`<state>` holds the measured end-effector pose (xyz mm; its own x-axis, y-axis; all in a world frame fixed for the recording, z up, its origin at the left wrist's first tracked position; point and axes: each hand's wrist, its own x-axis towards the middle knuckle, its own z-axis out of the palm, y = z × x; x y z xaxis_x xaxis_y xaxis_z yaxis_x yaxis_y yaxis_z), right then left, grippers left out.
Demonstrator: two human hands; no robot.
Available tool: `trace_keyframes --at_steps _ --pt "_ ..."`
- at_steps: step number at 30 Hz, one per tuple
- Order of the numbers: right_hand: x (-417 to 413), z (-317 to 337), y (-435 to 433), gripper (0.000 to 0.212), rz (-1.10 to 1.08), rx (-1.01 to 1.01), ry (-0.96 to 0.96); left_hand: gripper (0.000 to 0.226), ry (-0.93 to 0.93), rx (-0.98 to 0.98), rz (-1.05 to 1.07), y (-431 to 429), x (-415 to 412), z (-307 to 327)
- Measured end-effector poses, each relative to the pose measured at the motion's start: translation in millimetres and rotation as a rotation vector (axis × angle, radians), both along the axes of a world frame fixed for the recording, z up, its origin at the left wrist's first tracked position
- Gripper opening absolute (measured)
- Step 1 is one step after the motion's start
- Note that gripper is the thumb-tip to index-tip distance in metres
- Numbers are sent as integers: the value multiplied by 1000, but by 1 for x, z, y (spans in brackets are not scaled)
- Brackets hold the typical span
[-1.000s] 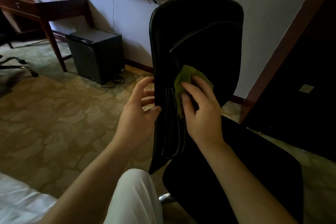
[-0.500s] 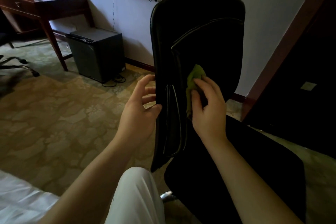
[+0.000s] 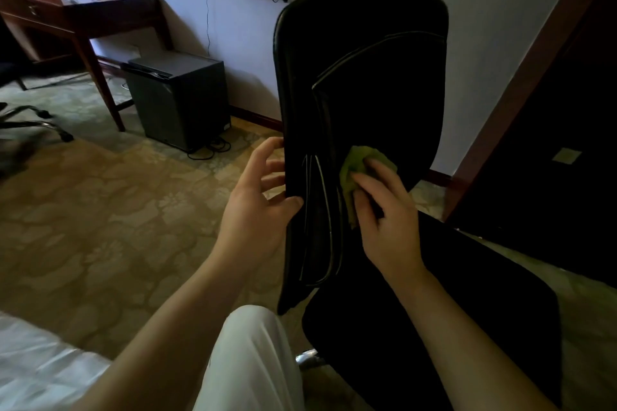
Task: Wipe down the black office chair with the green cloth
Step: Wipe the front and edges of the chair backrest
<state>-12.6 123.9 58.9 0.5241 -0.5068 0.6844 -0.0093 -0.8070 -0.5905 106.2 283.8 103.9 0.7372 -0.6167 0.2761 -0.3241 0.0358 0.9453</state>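
Note:
The black office chair (image 3: 364, 53) stands just in front of me, its tall backrest turned so I see the front face and left edge, with the seat below on the right. My left hand (image 3: 258, 207) holds the backrest's left edge, thumb on the front and fingers behind it. My right hand (image 3: 384, 210) presses the crumpled green cloth (image 3: 355, 165) against the lower middle of the backrest; the fingers lie over the cloth and hide much of it.
A small dark cabinet (image 3: 180, 97) with cables stands by the wall at the left. A wooden desk (image 3: 80, 13) lies further left, with another chair's wheeled base (image 3: 36, 125) beside it. Dark wooden furniture (image 3: 547, 130) stands close on the right. My white-trousered knee (image 3: 253, 354) is below.
My right hand has slid the cloth to the right and slightly down across the backrest. My left hand keeps its hold on the edge.

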Motion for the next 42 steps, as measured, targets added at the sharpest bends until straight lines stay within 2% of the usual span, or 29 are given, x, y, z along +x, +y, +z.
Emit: trace_keyframes --at_steps 2,4,8,12,17,26,33,42 --pt "4 6 0 29 -36 94 -19 80 -2 0 -3 1 0 0" --pt "10 18 4 29 -64 105 -32 82 4 -10 -3 2 -1 -1" --pt "15 33 21 27 -57 -11 -38 87 -7 -8 -18 2 -4 -4" --pt "4 9 19 25 -37 -78 -17 92 -2 -6 -34 3 -2 -5" --pt "-5 -16 21 26 -62 -19 14 86 -15 0 -19 3 -2 -5" --pt "12 20 24 28 -59 -4 -34 78 -40 -6 25 0 -5 -7" --pt "-7 -27 22 28 -59 59 -5 84 -97 26 54 0 -5 -5" --pt "8 8 31 29 -55 66 -55 84 -110 36 62 -1 -5 -7"
